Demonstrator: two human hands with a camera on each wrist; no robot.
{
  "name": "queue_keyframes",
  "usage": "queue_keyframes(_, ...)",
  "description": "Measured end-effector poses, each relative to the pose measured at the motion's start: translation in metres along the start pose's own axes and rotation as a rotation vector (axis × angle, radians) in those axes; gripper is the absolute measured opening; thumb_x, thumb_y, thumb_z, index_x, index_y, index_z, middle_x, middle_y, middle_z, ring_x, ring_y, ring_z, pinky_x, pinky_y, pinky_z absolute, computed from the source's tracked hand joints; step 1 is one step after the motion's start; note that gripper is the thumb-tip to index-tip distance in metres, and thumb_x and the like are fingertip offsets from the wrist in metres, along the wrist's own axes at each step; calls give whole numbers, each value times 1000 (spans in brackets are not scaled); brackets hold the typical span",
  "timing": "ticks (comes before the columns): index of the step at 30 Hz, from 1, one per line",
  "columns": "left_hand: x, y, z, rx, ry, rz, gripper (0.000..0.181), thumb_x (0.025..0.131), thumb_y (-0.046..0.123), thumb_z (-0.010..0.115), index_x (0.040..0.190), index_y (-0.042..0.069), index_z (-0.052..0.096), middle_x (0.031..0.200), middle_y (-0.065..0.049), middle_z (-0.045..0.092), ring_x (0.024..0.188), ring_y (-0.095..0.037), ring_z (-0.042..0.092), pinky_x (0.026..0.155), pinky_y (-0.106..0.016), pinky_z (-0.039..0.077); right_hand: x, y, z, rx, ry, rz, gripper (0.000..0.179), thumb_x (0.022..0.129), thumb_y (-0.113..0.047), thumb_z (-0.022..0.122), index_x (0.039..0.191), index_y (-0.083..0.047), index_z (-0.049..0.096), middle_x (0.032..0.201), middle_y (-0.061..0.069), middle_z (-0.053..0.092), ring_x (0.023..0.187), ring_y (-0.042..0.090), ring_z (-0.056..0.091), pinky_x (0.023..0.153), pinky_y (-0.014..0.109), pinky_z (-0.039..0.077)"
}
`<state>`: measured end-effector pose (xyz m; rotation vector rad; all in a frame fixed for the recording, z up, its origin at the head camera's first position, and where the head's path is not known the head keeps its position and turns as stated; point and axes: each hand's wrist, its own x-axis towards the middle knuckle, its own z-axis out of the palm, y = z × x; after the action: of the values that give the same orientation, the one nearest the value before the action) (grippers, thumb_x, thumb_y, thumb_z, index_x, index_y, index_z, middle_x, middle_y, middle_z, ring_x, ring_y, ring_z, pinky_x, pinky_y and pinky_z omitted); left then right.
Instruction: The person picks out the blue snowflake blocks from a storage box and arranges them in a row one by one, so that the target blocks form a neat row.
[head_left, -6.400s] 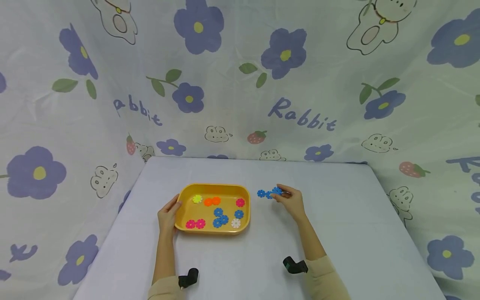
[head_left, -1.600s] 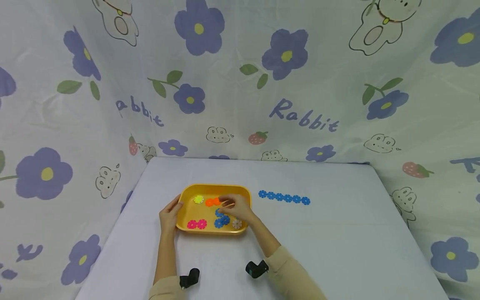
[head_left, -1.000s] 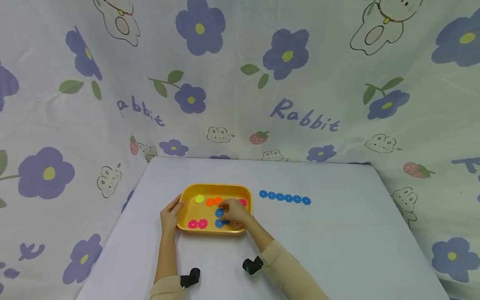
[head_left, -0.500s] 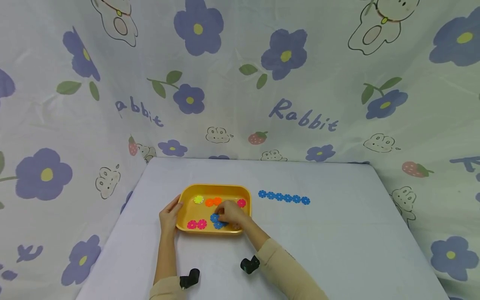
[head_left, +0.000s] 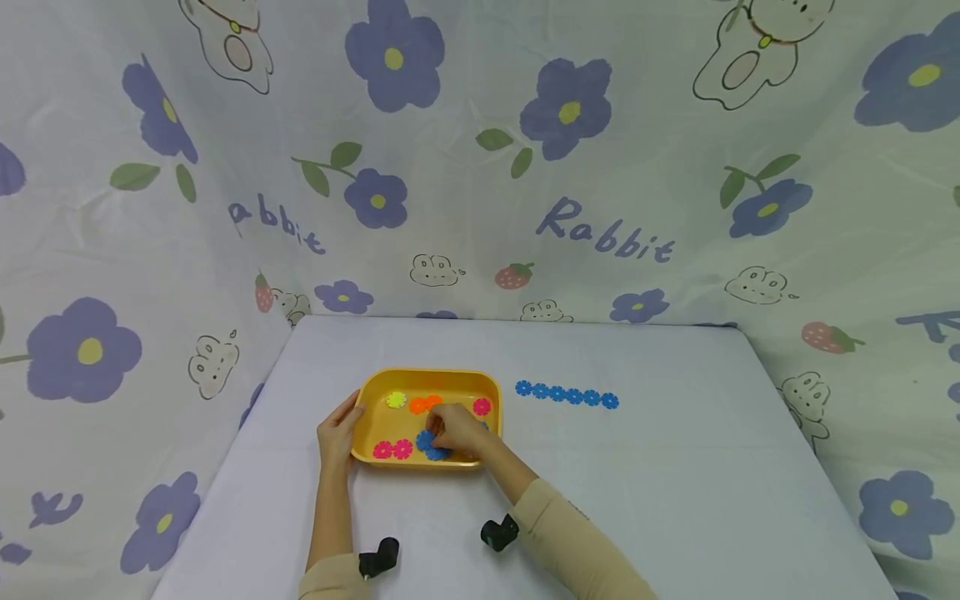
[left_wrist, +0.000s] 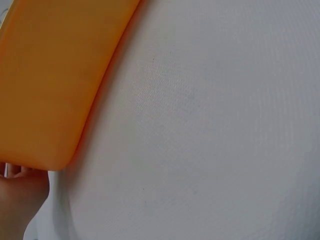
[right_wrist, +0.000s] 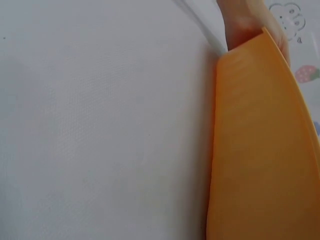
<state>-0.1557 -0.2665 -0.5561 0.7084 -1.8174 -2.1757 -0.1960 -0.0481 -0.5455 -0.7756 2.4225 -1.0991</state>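
Observation:
A yellow tray (head_left: 375, 429) lies on the white table, its side wall filling part of both wrist views. My left hand (head_left: 337, 429) grips its left end, thumb over the rim. Inside the tray, my right hand (head_left: 459, 429) pinches at a small group of joined blue snowflake discs (head_left: 424, 440), partly hidden by its fingers. Around it in the tray are a yellow disc (head_left: 396, 400), orange discs (head_left: 417, 406), a pink disc (head_left: 482, 407) at right and two joined pink discs (head_left: 393, 450) at the front left.
A straight chain of several blue snowflake discs (head_left: 566, 394) lies on the table (head_left: 675, 467) to the right of the tray. Behind the table hangs a patterned cloth (head_left: 465, 183) that also covers both sides.
The chain right of the tray has grown longer and been laid down. My right hand has moved from there into the tray, where the blue discs shift slightly left. My left hand stays put.

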Motion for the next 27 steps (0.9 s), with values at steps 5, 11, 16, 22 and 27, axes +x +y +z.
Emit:
queue_keyframes(5,0,0,0,1,3,-1,43,90,13,63,131,2,54,97,23,65,104,2,57,90,-13,46,-1,0,-1,190,8,25,13,82,-1,71,91,-7,64,76,-2,59,68,8,55,61,16,51)
queue_keyframes(11,1,1,0,19,7,-12,43,91,14,63,131,3,54,101,22,65,115,-7,54,92,-14,45,-2,0,-5,360,-8,36,23,87,0,63,108,-3,70,76,4,62,62,13,62,61,23,57)
queue_keyframes(16,0,1,1,24,8,-20,42,91,14,62,131,4,54,103,21,65,117,-10,52,94,-15,44,-1,3,-7,436,-3,38,26,86,-1,63,112,-1,68,80,5,57,64,14,63,63,23,57)
queue_keyframes(22,0,1,1,19,9,-17,44,90,15,64,131,3,54,107,19,66,113,-6,54,93,-14,45,-2,3,-10,433,50,53,28,79,-9,75,107,-10,70,89,2,57,81,15,53,67,20,51)
queue_keyframes(27,1,1,0,10,9,-10,44,90,15,65,131,3,54,104,21,66,111,-4,55,93,-14,45,-4,2,-14,496,127,85,34,77,-10,78,109,-8,69,89,2,59,77,13,54,68,20,52)
